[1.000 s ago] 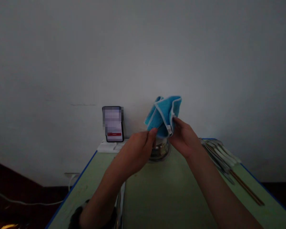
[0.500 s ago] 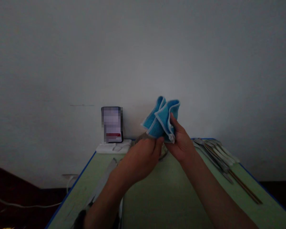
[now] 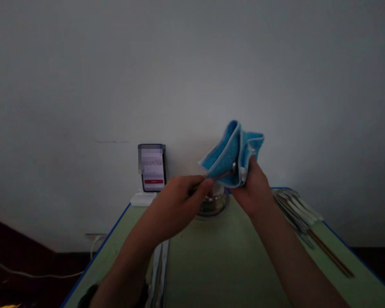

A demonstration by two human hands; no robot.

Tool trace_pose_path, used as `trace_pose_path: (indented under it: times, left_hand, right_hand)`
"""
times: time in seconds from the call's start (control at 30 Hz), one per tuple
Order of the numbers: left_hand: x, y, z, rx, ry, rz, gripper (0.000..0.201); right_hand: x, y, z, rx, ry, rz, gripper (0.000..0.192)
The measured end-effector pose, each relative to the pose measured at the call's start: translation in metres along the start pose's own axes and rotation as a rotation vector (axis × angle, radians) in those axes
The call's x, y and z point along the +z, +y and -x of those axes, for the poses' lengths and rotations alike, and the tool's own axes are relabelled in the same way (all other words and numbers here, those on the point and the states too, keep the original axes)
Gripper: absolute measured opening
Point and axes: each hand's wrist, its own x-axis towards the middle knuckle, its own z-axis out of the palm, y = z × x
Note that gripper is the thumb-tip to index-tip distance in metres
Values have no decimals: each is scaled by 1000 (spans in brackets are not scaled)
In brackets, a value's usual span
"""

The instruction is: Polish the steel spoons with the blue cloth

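Above the far middle of the table (image 3: pixel 231 265): one blue cloth (image 3: pixel 232 156), folded, pale piping at the edges, held in the air clear of the tabletop.

Right hand (image 3: pixel 255 188): closed on the cloth's lower right corner, fingers bunched round the folds.

Left hand (image 3: pixel 176 205): pinched shut on the near end of a thin metal utensil (image 3: pixel 220 175); its far end runs into the cloth's folds. Which kind of utensil it is cannot be told in this dim light.

Handling, as judged: cloth soft, light, limp; it sags where unsupported, so a gathered grip at a corner or the hemmed edge suits it best. Utensil stiff, light, smooth and probably slippery; best held at the handle end, as here.

Beneath the hands: one metal bowl (image 3: pixel 213 203), standing on the table, contents unclear.

Right edge of table: a row of cutlery (image 3: pixel 295 207) laid side by side, with chopsticks (image 3: pixel 330 252) nearer.

Near left: more metal pieces (image 3: pixel 158 267), partly hidden by the left forearm.

Far left: one phone (image 3: pixel 152 167), upright against the wall, screen lit, on a white base (image 3: pixel 144 197).
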Motion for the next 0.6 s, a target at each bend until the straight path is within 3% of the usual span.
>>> trace_pose_path:
  times: [0.13, 0.37, 0.5, 0.6]
  left_hand:
    - [9, -2, -4, -22, 101, -89, 39]
    - [29, 6, -2, 23, 54, -217, 32]
    - [22, 10, 4, 36, -12, -215, 30]
    - [13, 8, 5, 9, 58, -199, 29]
  right_hand:
    - [7, 18, 11, -6, -10, 110, 20]
    - [0, 15, 1, 10, 55, 61, 17]
    - [-1, 0, -4, 50, 76, 5, 19]
    - [4, -7, 0, 16, -11, 59, 25]
